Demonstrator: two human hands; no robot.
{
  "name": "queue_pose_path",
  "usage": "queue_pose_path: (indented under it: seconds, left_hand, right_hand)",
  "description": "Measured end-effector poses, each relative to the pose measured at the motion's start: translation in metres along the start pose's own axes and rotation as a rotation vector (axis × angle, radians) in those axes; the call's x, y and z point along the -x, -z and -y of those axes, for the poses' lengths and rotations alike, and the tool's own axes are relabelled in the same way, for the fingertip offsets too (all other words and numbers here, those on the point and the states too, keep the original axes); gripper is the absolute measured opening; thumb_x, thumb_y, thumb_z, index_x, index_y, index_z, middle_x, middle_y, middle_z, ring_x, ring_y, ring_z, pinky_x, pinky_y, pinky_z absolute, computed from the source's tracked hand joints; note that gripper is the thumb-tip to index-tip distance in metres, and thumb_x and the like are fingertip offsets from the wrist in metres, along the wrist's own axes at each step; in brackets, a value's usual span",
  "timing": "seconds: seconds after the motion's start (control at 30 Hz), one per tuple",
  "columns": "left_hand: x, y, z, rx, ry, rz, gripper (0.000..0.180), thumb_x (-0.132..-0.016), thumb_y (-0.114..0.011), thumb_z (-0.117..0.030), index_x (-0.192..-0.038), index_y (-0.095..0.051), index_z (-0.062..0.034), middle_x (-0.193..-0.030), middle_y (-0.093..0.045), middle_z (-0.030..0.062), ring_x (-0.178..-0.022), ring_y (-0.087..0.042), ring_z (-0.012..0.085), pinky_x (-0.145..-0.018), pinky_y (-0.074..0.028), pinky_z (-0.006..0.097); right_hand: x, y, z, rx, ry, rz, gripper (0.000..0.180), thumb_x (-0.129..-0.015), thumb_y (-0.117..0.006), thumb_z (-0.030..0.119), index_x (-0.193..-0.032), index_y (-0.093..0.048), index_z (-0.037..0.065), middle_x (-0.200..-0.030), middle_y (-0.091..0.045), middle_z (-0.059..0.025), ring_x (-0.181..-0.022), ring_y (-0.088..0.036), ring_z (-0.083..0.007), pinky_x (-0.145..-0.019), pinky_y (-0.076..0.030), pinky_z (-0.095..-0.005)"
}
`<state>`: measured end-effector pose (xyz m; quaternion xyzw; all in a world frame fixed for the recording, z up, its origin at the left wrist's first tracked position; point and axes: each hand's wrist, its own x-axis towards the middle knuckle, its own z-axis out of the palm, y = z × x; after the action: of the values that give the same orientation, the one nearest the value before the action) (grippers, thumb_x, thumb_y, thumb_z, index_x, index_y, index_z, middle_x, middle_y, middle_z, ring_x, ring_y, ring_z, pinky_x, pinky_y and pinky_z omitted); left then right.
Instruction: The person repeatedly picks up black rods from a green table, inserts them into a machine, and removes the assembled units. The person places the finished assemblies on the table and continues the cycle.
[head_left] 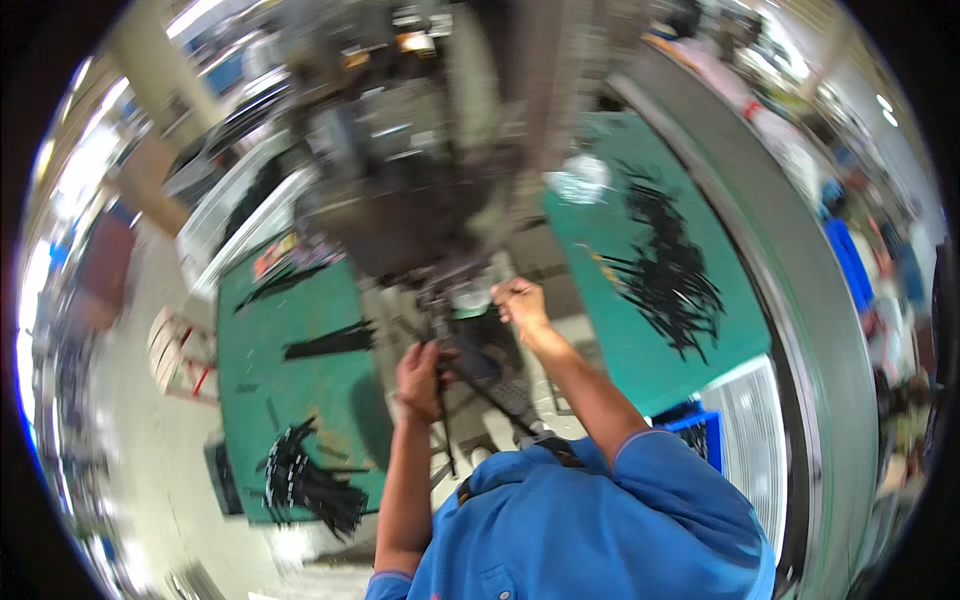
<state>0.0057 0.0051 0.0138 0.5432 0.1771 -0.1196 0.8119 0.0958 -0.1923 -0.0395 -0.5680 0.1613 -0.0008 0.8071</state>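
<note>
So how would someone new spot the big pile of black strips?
Find the green tabletop right of the person's right hand. The pile of black strips sprawls down its middle, dark and tangled, unlike the shiny whitish item beyond it.

Blue short-sleeved cloth shirt [600, 520]: matt, creased. Green flat right-hand desk [645, 375]: smooth, matt. Thin black strips [672, 270]: plastic-looking, partly glossy. Dark bulky machine [420, 215]: metal-looking, finish blurred

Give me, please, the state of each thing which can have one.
Left hand: grip curled, contents unclear
Right hand: grip curled, contents unclear
Right-side black strips: loosely spread
Lower-left black strips: bunched
White tub: open, dark contents
Blue crate: open, dark contents
Machine: blurred, running unclear
</note>
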Motion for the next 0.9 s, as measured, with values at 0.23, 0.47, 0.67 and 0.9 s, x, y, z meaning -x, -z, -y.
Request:
queue_pose_path:
  seconds: [0.23,0.47,0.67,0.9]
  left_hand:
    - [-0.003,0.010,0.009,-0.041,-0.070,-0.012,0.015,-0.094,-0.050,-0.022,-0.092,-0.053,-0.0083,-0.075,-0.063,0.0088,-0.042,-0.045,0.0094,-0.037,-0.035,0.022]
    - [-0.001,-0.004,0.013,-0.081,-0.120,0.005,0.020,-0.092,-0.055,-0.029,-0.097,-0.055,-0.0099,-0.076,-0.060,0.0062,-0.044,-0.044,0.0076,-0.038,-0.035,0.019]
    - [0.003,-0.010,0.011,-0.076,-0.137,0.002,0.021,-0.091,-0.055,-0.029,-0.097,-0.055,-0.0085,-0.075,-0.059,0.0051,-0.046,-0.044,0.0071,-0.039,-0.036,0.019]
    - [-0.002,-0.009,0.022,-0.039,-0.172,-0.033,0.019,-0.093,-0.053,-0.026,-0.096,-0.055,-0.0072,-0.071,-0.060,0.0058,-0.041,-0.043,0.0079,-0.036,-0.034,0.020]
  right_hand:
    - [0.062,0.277,0.005,1.304,0.444,-0.580,0.011,-0.076,-0.066,0.015,-0.081,-0.063,0.006,-0.074,-0.062,-0.0099,-0.065,-0.058,-0.0284,-0.060,-0.049,-0.0392]
    - [0.064,0.365,0.024,1.550,0.624,-0.392,0.009,-0.075,-0.060,0.014,-0.080,-0.061,0.007,-0.096,-0.060,-0.0090,-0.089,-0.058,-0.0279,-0.077,-0.049,-0.0368]
    - [0.014,0.351,0.003,1.895,0.501,-0.341,0.009,-0.074,-0.053,0.013,-0.077,-0.059,0.008,-0.087,-0.056,-0.0093,-0.086,-0.055,-0.0244,-0.071,-0.048,-0.0334]
    - [0.011,0.358,0.016,1.928,0.546,-0.151,0.009,-0.074,-0.054,0.012,-0.079,-0.060,0.008,-0.087,-0.056,-0.0094,-0.083,-0.058,-0.0240,-0.071,-0.049,-0.0334]
